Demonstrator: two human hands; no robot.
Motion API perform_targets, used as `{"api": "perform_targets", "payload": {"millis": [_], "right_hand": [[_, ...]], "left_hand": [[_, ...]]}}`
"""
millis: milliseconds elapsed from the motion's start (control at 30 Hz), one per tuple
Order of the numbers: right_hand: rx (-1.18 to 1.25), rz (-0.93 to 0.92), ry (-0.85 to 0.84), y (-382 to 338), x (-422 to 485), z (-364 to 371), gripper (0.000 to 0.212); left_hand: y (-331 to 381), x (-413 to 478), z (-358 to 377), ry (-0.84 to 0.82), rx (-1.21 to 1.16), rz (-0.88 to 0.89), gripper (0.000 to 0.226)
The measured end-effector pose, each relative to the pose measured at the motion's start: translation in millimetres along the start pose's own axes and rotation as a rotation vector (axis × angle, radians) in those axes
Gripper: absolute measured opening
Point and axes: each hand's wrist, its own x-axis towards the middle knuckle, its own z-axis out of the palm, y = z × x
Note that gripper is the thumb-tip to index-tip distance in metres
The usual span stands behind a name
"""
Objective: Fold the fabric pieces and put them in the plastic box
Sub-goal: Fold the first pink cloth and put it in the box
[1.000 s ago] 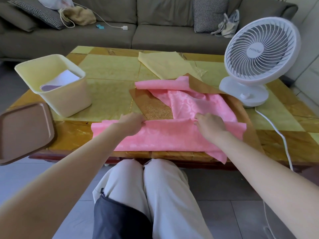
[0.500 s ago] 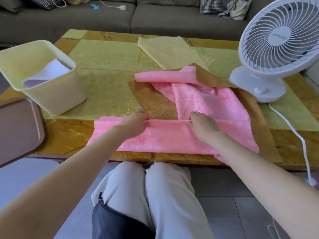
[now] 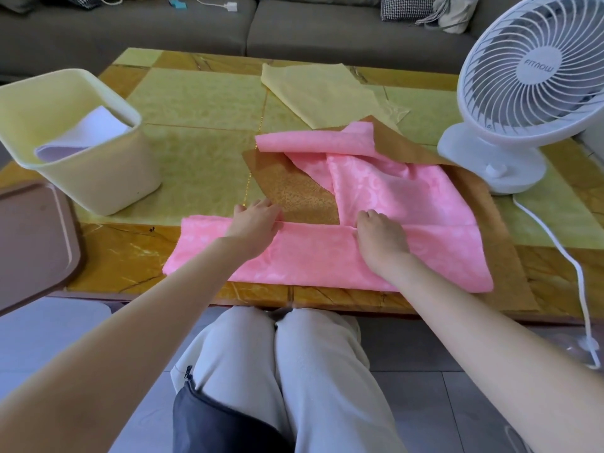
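Observation:
A pink fabric [image 3: 408, 194] lies rumpled on the table, its near part folded into a flat strip along the front edge. My left hand [image 3: 258, 223] lies across the strip's far edge with its fingers stretched out. My right hand [image 3: 382, 237] rests on the same edge further right, its fingers curled down onto the cloth. Under the pink piece is a brown fabric [image 3: 291, 191], and behind it a pale yellow fabric [image 3: 320, 93] lies flat. The pale yellow plastic box [image 3: 98, 188] stands at the left, holding a folded white piece [image 3: 88, 132].
A brown lid [image 3: 32, 243] hangs over the table's left front corner. A white desk fan [image 3: 523, 93] stands at the right, its cord [image 3: 572, 273] trailing to the floor. A grey sofa [image 3: 327, 31] runs behind the table. My knees are below the front edge.
Both hands moved slightly away from me along with the fold edge. The pink corner that hung over the front edge at the right now lies on the table. The view tilted down.

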Motion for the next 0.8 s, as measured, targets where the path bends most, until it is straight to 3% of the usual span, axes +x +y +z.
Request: {"api": "perform_targets", "payload": {"millis": [233,367,533,800], "right_hand": [[-0.078,0.001,0.008,-9.1,-1.3,-5.8,0.032],[0.132,-0.193,0.095,-32.3,-8.3,-11.2,0.043],[0.169,-0.48,-0.061,-73.0,-20.1,-1.2,0.037],[0.067,-0.332,-0.188,-82.4,-19.2,3.4,0.053]], "left_hand": [[0.9,2.4,-1.6,-0.05,-0.038,0.013,0.021],[0.1,-1.4,-1.3,-0.043,-0.072,0.03,0.02],[-0.5,-3.6,-0.1,-0.021,-0.086,0.031,0.017],[-36.6,-15.4,-7.1,-0.049,-0.045,-0.005,0.028]]}}
